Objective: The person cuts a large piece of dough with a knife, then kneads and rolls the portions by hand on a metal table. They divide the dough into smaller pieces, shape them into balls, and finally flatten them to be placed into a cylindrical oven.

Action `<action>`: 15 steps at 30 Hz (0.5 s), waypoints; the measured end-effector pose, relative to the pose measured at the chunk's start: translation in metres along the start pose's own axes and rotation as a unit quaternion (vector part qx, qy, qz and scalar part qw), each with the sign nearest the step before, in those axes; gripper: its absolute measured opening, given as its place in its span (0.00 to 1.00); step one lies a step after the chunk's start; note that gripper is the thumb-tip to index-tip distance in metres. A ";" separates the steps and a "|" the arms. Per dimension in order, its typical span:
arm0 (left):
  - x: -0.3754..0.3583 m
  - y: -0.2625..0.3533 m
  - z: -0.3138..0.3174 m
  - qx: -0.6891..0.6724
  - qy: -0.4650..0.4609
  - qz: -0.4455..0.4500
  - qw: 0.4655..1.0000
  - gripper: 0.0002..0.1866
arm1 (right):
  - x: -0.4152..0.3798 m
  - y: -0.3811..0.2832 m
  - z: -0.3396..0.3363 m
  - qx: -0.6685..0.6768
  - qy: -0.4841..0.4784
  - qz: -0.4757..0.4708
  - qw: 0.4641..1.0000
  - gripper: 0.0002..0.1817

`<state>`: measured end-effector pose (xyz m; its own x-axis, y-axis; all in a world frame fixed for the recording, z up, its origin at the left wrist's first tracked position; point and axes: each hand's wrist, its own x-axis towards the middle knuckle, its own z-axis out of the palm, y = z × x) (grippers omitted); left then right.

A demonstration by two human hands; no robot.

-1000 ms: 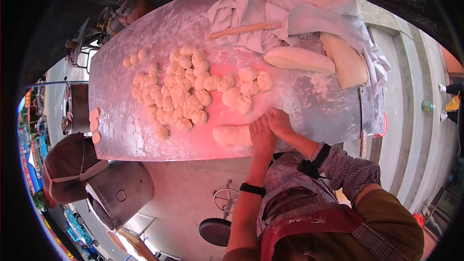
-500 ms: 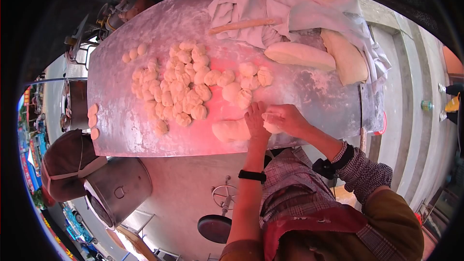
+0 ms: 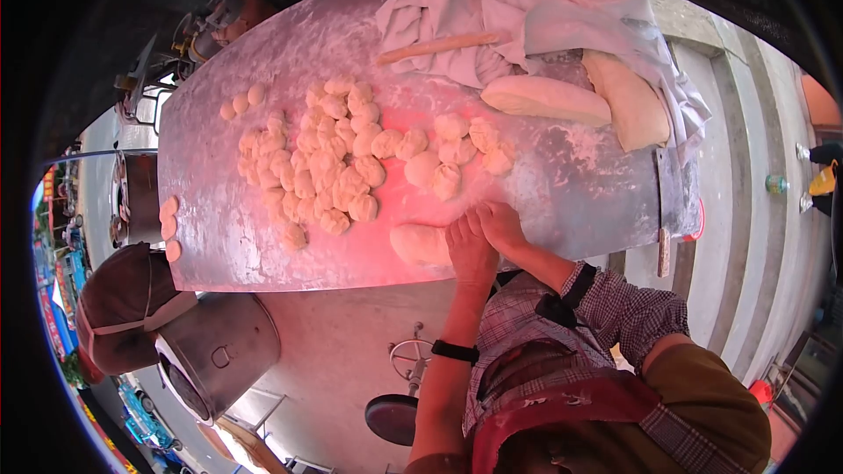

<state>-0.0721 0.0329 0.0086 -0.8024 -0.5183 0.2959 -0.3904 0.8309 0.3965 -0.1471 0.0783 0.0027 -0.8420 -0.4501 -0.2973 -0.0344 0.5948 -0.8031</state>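
Note:
A thick roll of dough (image 3: 420,244) lies near the table's front edge. My left hand (image 3: 471,247) is closed round its right end. Against it, touching at the fingers, is my right hand (image 3: 500,226), also closed at the dough's end; what its fingers hold is hidden. Beyond my hands lies a small group of dough lumps (image 3: 446,181), one of them (image 3: 499,158) at the group's right side. A large pile of dough lumps (image 3: 325,168) covers the middle left of the floury metal table (image 3: 219,246).
At the back are a rolling pin (image 3: 437,47), a crumpled cloth (image 3: 571,26) and two large dough pieces (image 3: 546,100) (image 3: 625,101). Small rounds (image 3: 169,228) lie at the left edge. Below it stands a metal drum (image 3: 219,355); a stool (image 3: 393,419) is beneath the front edge.
A dough lump now lies at the right of the small group. My right hand has moved left against my left hand, and the piece seen at its fingers before no longer shows there.

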 end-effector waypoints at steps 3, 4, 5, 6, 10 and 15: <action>-0.006 -0.006 0.012 0.002 -0.039 0.003 0.999 0.19 | -0.003 -0.003 -0.009 0.017 0.000 0.034 0.999 0.17; -0.007 -0.007 0.013 0.016 -0.058 0.001 0.998 0.17 | -0.001 0.000 -0.010 -0.015 0.007 0.013 1.000 0.17; -0.007 -0.008 0.016 0.018 -0.058 -0.001 0.998 0.17 | 0.001 0.003 -0.012 -0.046 0.014 -0.008 0.999 0.17; -0.006 -0.008 0.017 0.042 -0.079 0.006 0.996 0.15 | 0.004 0.001 -0.017 -0.045 0.012 -0.008 0.999 0.17; 0.001 -0.009 0.020 0.053 -0.083 0.012 0.995 0.09 | 0.002 -0.019 -0.052 -0.061 -0.125 0.087 0.987 0.15; 0.030 -0.015 0.016 0.030 -0.148 -0.055 0.987 0.15 | -0.032 -0.065 -0.076 0.159 -0.371 -0.028 0.914 0.15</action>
<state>-0.0976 0.0078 -0.0019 -0.8473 -0.5308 -0.0169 -0.5008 0.7880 0.3580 -0.1585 0.1049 0.1033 -0.2422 -0.8724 -0.4245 0.1914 0.3859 -0.9025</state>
